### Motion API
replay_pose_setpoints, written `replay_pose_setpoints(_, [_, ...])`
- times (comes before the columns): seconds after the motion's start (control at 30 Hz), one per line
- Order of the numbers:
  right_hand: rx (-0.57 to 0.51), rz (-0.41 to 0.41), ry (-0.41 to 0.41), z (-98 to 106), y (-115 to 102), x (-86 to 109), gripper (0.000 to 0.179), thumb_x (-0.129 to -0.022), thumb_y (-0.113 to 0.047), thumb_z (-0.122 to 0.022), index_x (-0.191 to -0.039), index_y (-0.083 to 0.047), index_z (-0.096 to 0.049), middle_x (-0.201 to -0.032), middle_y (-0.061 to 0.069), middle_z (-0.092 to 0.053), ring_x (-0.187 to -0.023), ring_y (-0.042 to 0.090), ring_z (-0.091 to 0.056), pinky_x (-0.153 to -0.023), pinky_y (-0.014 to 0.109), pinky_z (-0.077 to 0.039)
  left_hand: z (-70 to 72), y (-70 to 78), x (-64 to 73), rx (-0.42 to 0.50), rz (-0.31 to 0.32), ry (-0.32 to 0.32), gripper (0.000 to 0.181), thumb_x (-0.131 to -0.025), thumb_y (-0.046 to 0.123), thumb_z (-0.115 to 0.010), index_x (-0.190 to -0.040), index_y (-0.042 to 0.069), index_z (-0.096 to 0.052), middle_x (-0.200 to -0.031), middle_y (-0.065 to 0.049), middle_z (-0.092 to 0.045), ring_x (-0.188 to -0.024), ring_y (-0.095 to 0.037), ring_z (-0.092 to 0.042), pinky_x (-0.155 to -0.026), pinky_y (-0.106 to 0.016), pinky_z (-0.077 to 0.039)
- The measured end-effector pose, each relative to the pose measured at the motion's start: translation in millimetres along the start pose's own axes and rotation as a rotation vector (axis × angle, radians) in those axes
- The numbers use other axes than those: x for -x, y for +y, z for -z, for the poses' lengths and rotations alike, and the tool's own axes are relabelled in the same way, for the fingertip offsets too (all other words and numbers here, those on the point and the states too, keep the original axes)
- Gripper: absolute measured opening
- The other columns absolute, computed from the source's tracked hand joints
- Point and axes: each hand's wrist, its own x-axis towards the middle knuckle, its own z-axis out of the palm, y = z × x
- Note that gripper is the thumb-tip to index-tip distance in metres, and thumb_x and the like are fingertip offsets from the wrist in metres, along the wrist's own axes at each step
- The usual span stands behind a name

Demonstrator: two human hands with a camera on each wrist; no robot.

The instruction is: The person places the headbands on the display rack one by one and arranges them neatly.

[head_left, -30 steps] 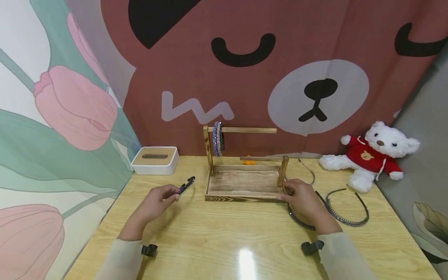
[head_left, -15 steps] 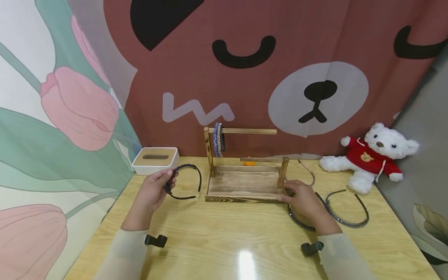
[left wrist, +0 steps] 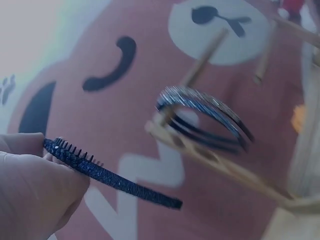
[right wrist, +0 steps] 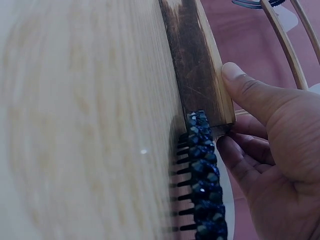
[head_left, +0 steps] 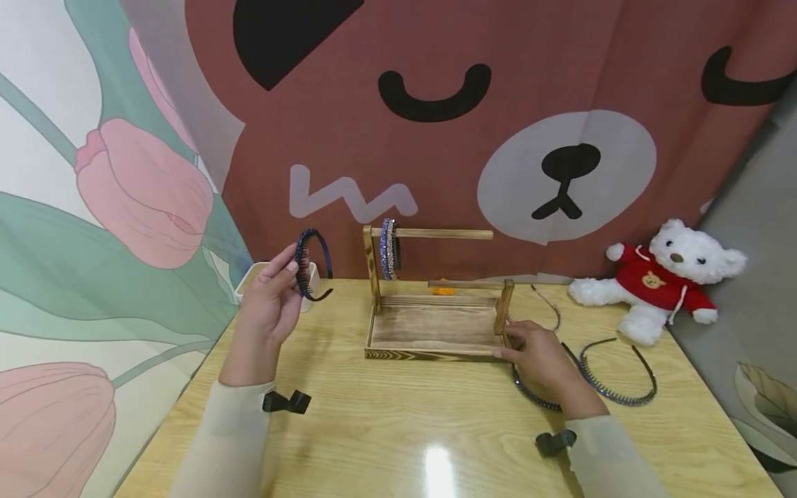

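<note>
A headband [left wrist: 117, 181] glitters, rough-surfaced; the wood-grain tabletop [head_left: 386, 415] gleams, smooth; the rack [head_left: 436, 325] shows streaked, scorched-looking wood, and a fluffy plush bear [head_left: 685, 245] wears a matt cloth jumper [head_left: 669, 290].

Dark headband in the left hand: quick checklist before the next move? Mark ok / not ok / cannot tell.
1. Dark headband in grasp: ok, left hand pinches it.
2. Rack held: ok, right hand grips its near right corner.
3. Room on upper bar: ok, hanging headbands bunch at its left end.
4. Dark headband at upper bar: not ok, off to its left, apart.
5. Grip firmness: cannot tell from stills.
</note>
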Motion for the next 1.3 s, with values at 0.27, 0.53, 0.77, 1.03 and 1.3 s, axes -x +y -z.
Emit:
replay_pose_setpoints(0.27, [-0.005, -0.009, -0.008, 1, -2, 3.5, 0.06, -0.1, -0.036, -0.082, -0.145, 0.0, -0.068, -0.154, 0.027, -0.059, -0.123, 0.042, -0.071, -0.105, 0.064, -0.058, -58.8, 11.1, -29.3, 0.116, -0.095, 0.023, 0.031, -0.109, -0.009, -0.053, -0.117, 0.001, -0.081, -0.117, -0.011, -0.079, -0.101, -0.018, -0.074, -0.091, -0.022, -0.061])
replay_pose_setpoints(0.53, [-0.008, -0.028, -0.023, 1, -3, 4.3, 0.063, -0.1, -0.039, -0.082, -0.147, 0.0, -0.067, -0.154, 0.027, -0.059, -0.126, 0.045, -0.069, -0.106, 0.066, -0.056, -96.1, 5.8, -48.4, 0.026, -0.117, 0.028, 0.026, -0.108, -0.006, -0.059, -0.113, 0.006, -0.082, -0.115, -0.007, -0.076, -0.098, -0.014, -0.072, -0.083, -0.02, -0.057])
replay_pose_setpoints(0.77, [0.007, 0.012, -0.003, -1, 1, 0.9, 0.059, -0.101, -0.035, -0.081, -0.146, 0.001, -0.067, -0.153, 0.027, -0.06, -0.129, 0.047, -0.067, -0.108, 0.067, -0.055, -105.1, -3.7, -56.2, -0.063, -0.105, 0.04, 0.025, -0.108, -0.003, -0.062, -0.111, 0.011, -0.082, -0.114, -0.003, -0.076, -0.094, -0.01, -0.069, -0.079, -0.018, -0.055])
replay_pose_setpoints(1.03, [0.006, 0.017, 0.002, -1, 2, 0.0, 0.058, -0.101, -0.034, -0.082, -0.145, 0.001, -0.068, -0.153, 0.028, -0.06, -0.132, 0.049, -0.065, -0.11, 0.067, -0.054, -105.4, -15.2, -63.3, -0.053, -0.125, 0.01, 0.029, -0.108, -0.007, -0.06, -0.109, 0.01, -0.084, -0.113, -0.002, -0.076, -0.096, -0.009, -0.068, -0.08, -0.017, -0.056])
replay_pose_setpoints(1.3, [0.007, 0.025, 0.024, -2, 2, -0.4, 0.057, -0.1, -0.035, -0.083, -0.141, 0.001, -0.071, -0.15, 0.028, -0.062, -0.13, 0.049, -0.067, -0.109, 0.066, -0.055, -101.2, -27.4, -69.2, -0.092, -0.065, 0.043, 0.027, -0.109, -0.005, -0.059, -0.108, 0.012, -0.08, -0.114, -0.002, -0.073, -0.098, -0.01, -0.067, -0.086, -0.018, -0.057])
